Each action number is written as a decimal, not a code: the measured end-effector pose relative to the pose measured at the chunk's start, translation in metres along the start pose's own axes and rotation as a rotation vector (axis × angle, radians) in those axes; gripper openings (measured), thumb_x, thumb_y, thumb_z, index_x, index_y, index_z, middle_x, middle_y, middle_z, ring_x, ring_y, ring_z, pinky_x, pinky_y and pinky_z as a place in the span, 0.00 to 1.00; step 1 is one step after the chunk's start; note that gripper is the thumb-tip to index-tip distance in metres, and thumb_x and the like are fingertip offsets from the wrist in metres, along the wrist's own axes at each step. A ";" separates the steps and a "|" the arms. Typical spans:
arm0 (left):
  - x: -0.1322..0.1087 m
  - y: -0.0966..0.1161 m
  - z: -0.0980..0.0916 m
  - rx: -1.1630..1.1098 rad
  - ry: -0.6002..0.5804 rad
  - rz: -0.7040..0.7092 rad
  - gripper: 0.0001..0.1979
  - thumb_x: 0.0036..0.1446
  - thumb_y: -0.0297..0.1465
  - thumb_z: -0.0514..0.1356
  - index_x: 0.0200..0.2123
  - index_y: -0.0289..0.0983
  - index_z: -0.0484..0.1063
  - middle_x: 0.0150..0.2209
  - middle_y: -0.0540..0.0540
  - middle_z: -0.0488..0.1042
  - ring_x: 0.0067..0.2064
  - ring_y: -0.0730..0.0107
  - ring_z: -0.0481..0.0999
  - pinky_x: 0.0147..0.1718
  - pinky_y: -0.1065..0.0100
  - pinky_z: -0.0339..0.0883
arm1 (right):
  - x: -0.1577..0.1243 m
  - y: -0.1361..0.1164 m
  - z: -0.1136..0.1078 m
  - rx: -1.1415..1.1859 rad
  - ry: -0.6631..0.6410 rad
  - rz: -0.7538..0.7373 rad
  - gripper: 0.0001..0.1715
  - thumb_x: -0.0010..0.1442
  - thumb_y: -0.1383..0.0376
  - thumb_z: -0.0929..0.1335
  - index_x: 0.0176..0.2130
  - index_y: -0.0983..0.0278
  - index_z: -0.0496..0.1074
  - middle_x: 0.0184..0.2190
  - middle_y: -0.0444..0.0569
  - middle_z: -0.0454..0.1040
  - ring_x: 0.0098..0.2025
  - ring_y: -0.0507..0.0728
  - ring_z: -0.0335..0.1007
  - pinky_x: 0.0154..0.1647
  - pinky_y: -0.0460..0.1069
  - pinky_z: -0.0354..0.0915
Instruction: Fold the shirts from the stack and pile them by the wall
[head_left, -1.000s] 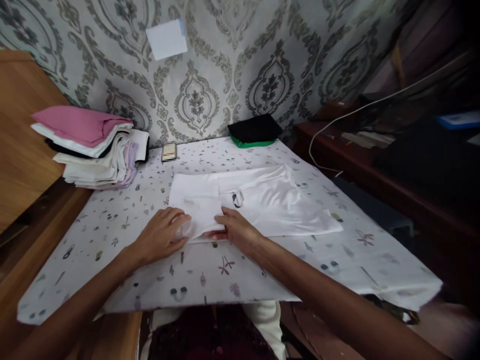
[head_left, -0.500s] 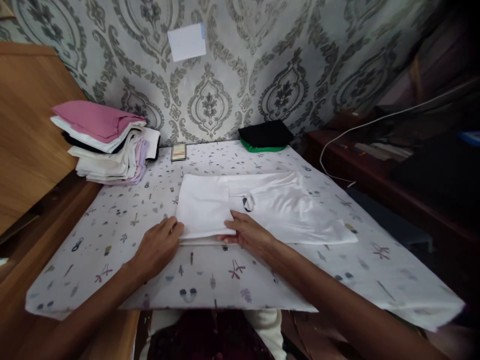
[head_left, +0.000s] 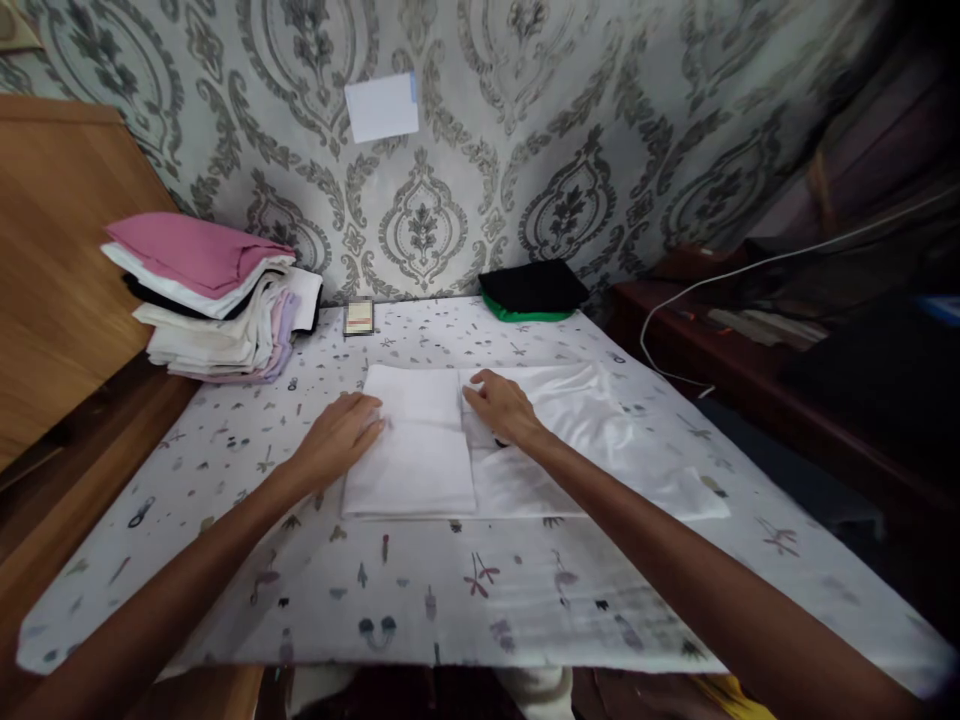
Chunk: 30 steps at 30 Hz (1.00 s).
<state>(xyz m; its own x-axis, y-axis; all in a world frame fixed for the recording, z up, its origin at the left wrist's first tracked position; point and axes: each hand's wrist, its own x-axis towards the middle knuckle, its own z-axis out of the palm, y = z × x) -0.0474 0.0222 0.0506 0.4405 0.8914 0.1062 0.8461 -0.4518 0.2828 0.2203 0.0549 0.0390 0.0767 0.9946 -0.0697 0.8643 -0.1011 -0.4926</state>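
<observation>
A white garment [head_left: 540, 450] lies flat on the patterned table cover [head_left: 420, 590], its left end folded over into a neat rectangle [head_left: 411, 465]. My left hand [head_left: 341, 435] rests palm down on the left edge of that folded part, fingers stretched toward the fold's far corner. My right hand [head_left: 504, 405] lies flat on the cloth just right of the fold line, near the garment's far edge, fingers extended and pressing down. Neither hand grips the cloth.
A stack of folded clothes [head_left: 214, 300], pink on top, sits at the back left. A black and green folded pile [head_left: 532, 290] lies at the back by the wall. A small card [head_left: 358, 317] lies between them. A white cable [head_left: 675, 290] hangs on the right.
Both hands have moved from the near edge of the folded part up to its far edge. The camera has shifted slightly, so the table sits lower in view.
</observation>
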 end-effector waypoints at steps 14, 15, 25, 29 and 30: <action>0.047 -0.029 0.050 0.131 -0.183 -0.035 0.42 0.66 0.56 0.41 0.72 0.30 0.47 0.74 0.34 0.40 0.75 0.51 0.37 0.69 0.47 0.38 | 0.049 -0.014 0.021 -0.092 0.115 -0.038 0.15 0.64 0.69 0.62 0.47 0.61 0.73 0.47 0.52 0.77 0.48 0.60 0.72 0.41 0.51 0.65; 0.049 -0.030 0.048 0.134 -0.195 -0.048 0.45 0.65 0.57 0.41 0.72 0.30 0.46 0.74 0.33 0.39 0.75 0.50 0.36 0.69 0.47 0.38 | 0.045 -0.017 0.020 -0.100 0.133 -0.072 0.17 0.65 0.69 0.62 0.51 0.62 0.72 0.50 0.54 0.76 0.51 0.61 0.71 0.45 0.51 0.66; 0.055 -0.039 0.048 0.088 -0.194 -0.039 0.39 0.68 0.54 0.40 0.72 0.34 0.46 0.74 0.31 0.38 0.74 0.50 0.35 0.68 0.41 0.37 | -0.034 -0.024 0.063 -0.286 -0.074 -0.577 0.40 0.70 0.50 0.59 0.68 0.74 0.57 0.71 0.67 0.50 0.74 0.68 0.40 0.72 0.64 0.42; 0.064 -0.037 0.043 0.061 -0.206 -0.083 0.34 0.70 0.51 0.41 0.72 0.40 0.48 0.74 0.33 0.39 0.74 0.50 0.34 0.67 0.39 0.37 | -0.042 -0.021 0.063 -0.284 -0.086 -0.557 0.42 0.70 0.48 0.57 0.70 0.73 0.55 0.72 0.67 0.47 0.75 0.68 0.37 0.72 0.66 0.39; 0.066 -0.037 0.042 0.056 -0.210 -0.096 0.34 0.70 0.51 0.42 0.72 0.41 0.48 0.74 0.34 0.39 0.74 0.51 0.34 0.67 0.39 0.37 | -0.042 -0.022 0.062 -0.282 -0.096 -0.548 0.42 0.70 0.48 0.57 0.70 0.73 0.54 0.72 0.67 0.47 0.75 0.68 0.37 0.72 0.66 0.38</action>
<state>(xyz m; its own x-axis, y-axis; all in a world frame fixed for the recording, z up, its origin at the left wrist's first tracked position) -0.0369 0.0960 0.0076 0.4051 0.9062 -0.1208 0.8999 -0.3720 0.2277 0.1677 0.0137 -0.0008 -0.4486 0.8926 0.0446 0.8645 0.4461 -0.2317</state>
